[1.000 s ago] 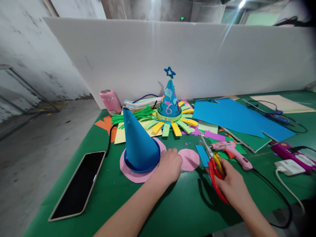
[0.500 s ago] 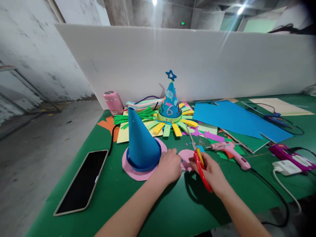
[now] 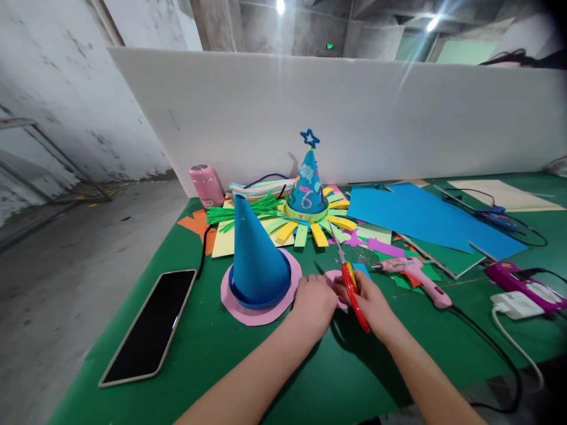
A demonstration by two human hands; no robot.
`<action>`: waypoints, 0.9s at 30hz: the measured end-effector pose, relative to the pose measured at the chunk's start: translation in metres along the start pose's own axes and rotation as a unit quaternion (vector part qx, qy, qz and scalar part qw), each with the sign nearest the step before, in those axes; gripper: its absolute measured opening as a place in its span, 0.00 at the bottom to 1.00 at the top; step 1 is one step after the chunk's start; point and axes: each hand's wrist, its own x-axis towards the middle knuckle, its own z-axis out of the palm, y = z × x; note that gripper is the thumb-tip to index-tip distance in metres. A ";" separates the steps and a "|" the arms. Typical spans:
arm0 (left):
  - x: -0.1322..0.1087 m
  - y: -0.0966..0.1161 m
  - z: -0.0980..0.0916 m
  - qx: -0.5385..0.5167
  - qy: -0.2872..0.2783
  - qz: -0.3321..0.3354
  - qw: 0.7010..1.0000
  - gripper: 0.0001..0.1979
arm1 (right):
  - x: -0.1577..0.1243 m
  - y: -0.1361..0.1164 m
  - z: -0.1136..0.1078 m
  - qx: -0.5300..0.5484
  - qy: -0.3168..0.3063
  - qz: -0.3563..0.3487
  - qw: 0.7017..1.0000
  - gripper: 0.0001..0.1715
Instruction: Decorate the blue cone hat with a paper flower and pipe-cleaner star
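A plain blue paper cone (image 3: pixel 257 257) stands on a pink paper ring (image 3: pixel 259 310) on the green table. Just right of the ring my left hand (image 3: pixel 314 304) rests with fingers curled, touching a small pink paper disc (image 3: pixel 333 278). My right hand (image 3: pixel 370 301) grips red-and-yellow scissors (image 3: pixel 348 274), blades pointing away from me above the disc. Both hands meet at the disc, which they largely hide.
A decorated blue cone hat (image 3: pixel 308 189) sits on coloured strips behind. A dark tablet (image 3: pixel 150 324) lies left, a pink bottle (image 3: pixel 206 186) at the back. Right are a pink glue gun (image 3: pixel 414 271) with cable, blue sheets (image 3: pixel 425 218), and a white adapter (image 3: pixel 518 304).
My right hand has carried the scissors leftward from beside the glue gun to the pink disc. The left hand stayed next to the ring and now touches the disc.
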 end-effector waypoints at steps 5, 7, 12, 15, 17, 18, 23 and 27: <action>-0.007 -0.005 0.004 -0.041 0.028 0.000 0.999 0.11 | -0.001 0.002 0.002 0.007 0.006 -0.007 1.000 0.12; -0.012 -0.009 0.006 -0.072 0.051 -0.008 0.996 0.11 | -0.001 0.002 0.002 0.012 0.008 -0.008 1.000 0.12; -0.029 -0.019 0.004 -0.195 0.126 -0.055 0.971 0.11 | -0.005 -0.005 0.003 0.043 0.010 -0.014 0.999 0.14; -0.037 -0.022 0.002 -0.280 0.150 -0.085 0.944 0.13 | -0.013 -0.016 0.005 0.066 0.006 -0.019 0.998 0.13; -0.040 -0.023 0.002 -0.354 0.148 -0.098 0.918 0.14 | -0.020 -0.025 0.007 0.074 -0.016 -0.016 0.997 0.11; -0.041 -0.024 0.002 -0.413 0.144 -0.108 0.893 0.15 | -0.023 -0.029 0.009 0.073 -0.017 -0.018 0.997 0.11; -0.042 -0.027 0.004 -0.669 0.111 -0.150 0.720 0.14 | -0.028 -0.037 0.020 0.082 0.004 -0.022 0.996 0.14; -0.044 -0.031 0.007 -0.697 0.105 -0.167 0.690 0.14 | -0.023 -0.034 0.029 0.102 0.010 -0.011 0.995 0.15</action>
